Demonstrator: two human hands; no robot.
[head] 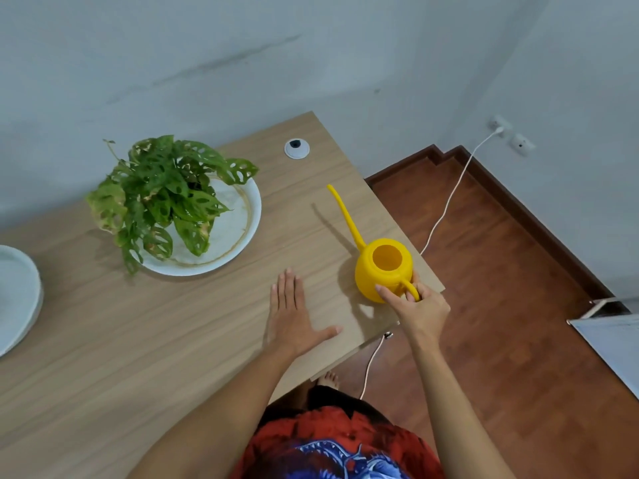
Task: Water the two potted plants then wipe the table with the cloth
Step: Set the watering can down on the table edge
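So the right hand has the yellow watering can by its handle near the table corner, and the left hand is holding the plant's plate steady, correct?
Not quite. In the head view the left hand lies flat on the bare table, apart from the plant's plate. The right hand does grip the yellow watering can by its handle near the table corner.

I'm in a room at home, it seems; my desk (138, 340) is wood-look laminate with a cable grommet (296, 148) set in it, pushed against a pale painted wall (207, 63); a leafy plant (162, 191) sits on a white plate (238, 236); the floor (501, 323) is reddish wood with dark skirting; a white cable (449, 202) runs to a wall socket (499, 125); my foot (328, 378) is bare.
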